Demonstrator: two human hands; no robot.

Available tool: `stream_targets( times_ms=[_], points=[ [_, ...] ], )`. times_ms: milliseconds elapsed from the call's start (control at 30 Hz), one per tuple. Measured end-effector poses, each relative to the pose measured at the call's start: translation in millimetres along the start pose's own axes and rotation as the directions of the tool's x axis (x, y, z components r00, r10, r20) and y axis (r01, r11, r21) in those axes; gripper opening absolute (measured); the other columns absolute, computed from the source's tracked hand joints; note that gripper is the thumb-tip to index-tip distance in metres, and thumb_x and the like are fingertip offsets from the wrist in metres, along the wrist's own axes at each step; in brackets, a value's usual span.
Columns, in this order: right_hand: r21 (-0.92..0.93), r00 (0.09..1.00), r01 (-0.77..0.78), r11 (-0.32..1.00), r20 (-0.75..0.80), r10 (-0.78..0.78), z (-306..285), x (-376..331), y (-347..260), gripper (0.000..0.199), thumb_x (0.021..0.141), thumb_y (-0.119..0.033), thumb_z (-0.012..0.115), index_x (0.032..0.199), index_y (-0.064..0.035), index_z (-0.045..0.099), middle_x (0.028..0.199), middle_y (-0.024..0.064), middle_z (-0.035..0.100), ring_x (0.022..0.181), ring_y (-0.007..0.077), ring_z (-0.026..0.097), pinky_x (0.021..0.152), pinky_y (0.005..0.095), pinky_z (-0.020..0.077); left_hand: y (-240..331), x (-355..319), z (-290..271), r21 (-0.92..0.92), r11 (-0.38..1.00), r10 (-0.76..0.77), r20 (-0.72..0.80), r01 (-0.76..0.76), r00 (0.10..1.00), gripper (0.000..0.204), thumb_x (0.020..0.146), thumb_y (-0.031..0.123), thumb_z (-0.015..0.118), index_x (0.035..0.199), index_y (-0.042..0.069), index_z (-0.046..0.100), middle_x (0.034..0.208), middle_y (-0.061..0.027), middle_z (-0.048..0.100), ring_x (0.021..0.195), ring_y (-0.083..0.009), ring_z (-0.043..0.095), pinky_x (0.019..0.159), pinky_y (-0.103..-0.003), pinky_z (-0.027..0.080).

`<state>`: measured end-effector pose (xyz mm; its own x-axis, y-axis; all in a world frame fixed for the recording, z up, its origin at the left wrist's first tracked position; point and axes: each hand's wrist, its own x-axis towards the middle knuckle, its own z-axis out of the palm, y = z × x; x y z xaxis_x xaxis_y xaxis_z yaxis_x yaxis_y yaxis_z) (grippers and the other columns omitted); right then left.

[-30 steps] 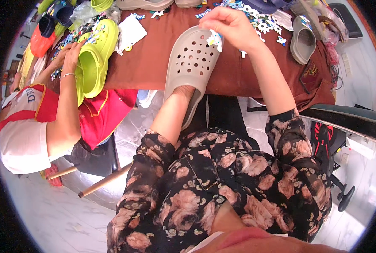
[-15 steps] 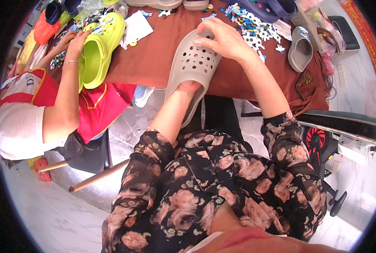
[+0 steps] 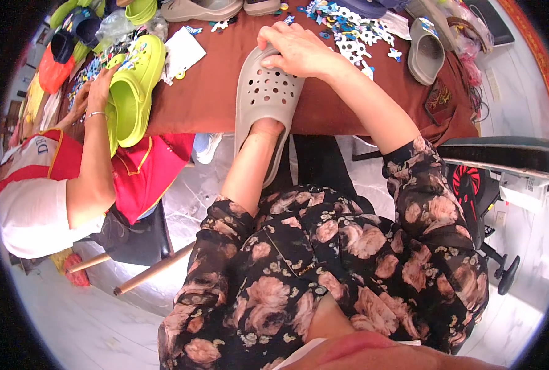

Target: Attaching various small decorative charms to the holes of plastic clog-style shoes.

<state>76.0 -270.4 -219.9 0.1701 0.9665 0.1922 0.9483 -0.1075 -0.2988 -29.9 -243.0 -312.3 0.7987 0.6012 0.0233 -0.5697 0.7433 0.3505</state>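
Observation:
A light grey clog [image 3: 265, 95] with a perforated upper points away from me, its toe over the table and its heel past the front edge. My left hand [image 3: 266, 127] is pushed into the opening from the heel side; its fingers are hidden inside the shoe. Curled over the toe, my right hand [image 3: 299, 52] grips it, with thumb and fingertips by the uppermost holes. Whether anything small lies between those fingertips is too fine to make out. Just beyond to the right lie many flat white, blue and black shoe charms [image 3: 354, 48].
To my left a co-worker's hand [image 3: 99, 92] holds lime-green clogs [image 3: 140, 92]. A white paper sheet [image 3: 182, 52] lies between us on the brown tablecloth [image 3: 210, 92]. Another grey clog [image 3: 427, 52] stands at the right, and more clogs [image 3: 200, 9] line the far side.
The view has shifted slightly, so the table's things sit a little differently. Both hands stay on the grey clog, with the right still at its toe.

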Motion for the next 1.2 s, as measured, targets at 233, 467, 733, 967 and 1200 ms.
stream_targets(
  times_ms=[233, 467, 733, 967, 1200],
  points=[
    [-0.005, 1.0, -0.013, 1.0, 0.002, 0.013, 1.2, -3.7, 2.1, 0.047, 0.075, -0.031, 0.063, 0.114, -0.0131, 0.044, 0.112, 0.0121, 0.048, 0.108, 0.0306, 0.042, 0.091, 0.0414, 0.0355, 0.8, -10.0, 26.7, 0.078, 0.997, 0.006, -0.167, 0.007, 0.986, 0.046, 0.092, 0.033, 0.025, 0.132, 0.011, 0.027, 0.136, -0.0079, 0.029, 0.124, -0.0222, 0.031, 0.101, -0.038, 0.028],
    [0.245, 0.998, -0.001, 0.97, 0.054, -0.013, 8.5, -1.0, 27.1, 0.053, 0.073, -0.039, 0.064, 0.117, -0.0131, 0.048, 0.113, 0.0172, 0.05, 0.106, 0.0318, 0.048, 0.09, 0.0389, 0.0383, 1.0, -8.5, 7.9, 0.08, 0.996, -0.026, -0.124, 0.036, 0.992, 0.044, 0.092, 0.032, 0.027, 0.131, 0.011, 0.03, 0.134, -0.0085, 0.034, 0.122, -0.0229, 0.035, 0.1, -0.038, 0.031],
    [0.337, 0.99, -0.027, 0.941, 0.139, -0.022, -2.7, -4.1, 15.8, 0.049, 0.075, -0.033, 0.064, 0.118, -0.0155, 0.05, 0.112, 0.0141, 0.051, 0.106, 0.0279, 0.049, 0.089, 0.0357, 0.0401, 10.6, -22.5, 4.3, 0.01, 0.997, -0.077, -0.066, 0.078, 0.995, 0.044, 0.092, 0.034, 0.03, 0.13, 0.011, 0.034, 0.131, -0.0084, 0.038, 0.12, -0.0231, 0.038, 0.099, -0.039, 0.033],
    [0.185, 0.997, 0.021, 0.982, 0.075, -0.035, 4.2, -3.4, 15.0, 0.043, 0.076, -0.029, 0.063, 0.115, -0.0149, 0.05, 0.111, 0.0131, 0.051, 0.105, 0.0278, 0.05, 0.088, 0.0368, 0.0405, 8.0, -21.2, -0.2, 0.048, 0.997, -0.066, -0.027, 0.067, 0.997, 0.044, 0.092, 0.036, 0.031, 0.129, 0.012, 0.034, 0.129, -0.0076, 0.04, 0.117, -0.0224, 0.042, 0.097, -0.039, 0.036],
    [0.43, 0.994, 0.025, 0.902, 0.088, -0.069, -0.9, -1.6, 29.1, 0.043, 0.078, -0.029, 0.061, 0.115, -0.0101, 0.05, 0.109, 0.0093, 0.054, 0.104, 0.0217, 0.051, 0.088, 0.0322, 0.0403, -0.8, -8.9, -13.3, 0.095, 0.99, -0.099, -0.039, 0.103, 0.994, 0.046, 0.092, 0.033, 0.029, 0.133, 0.012, 0.027, 0.134, -0.0091, 0.033, 0.121, -0.025, 0.037, 0.101, -0.039, 0.031]
  ],
)
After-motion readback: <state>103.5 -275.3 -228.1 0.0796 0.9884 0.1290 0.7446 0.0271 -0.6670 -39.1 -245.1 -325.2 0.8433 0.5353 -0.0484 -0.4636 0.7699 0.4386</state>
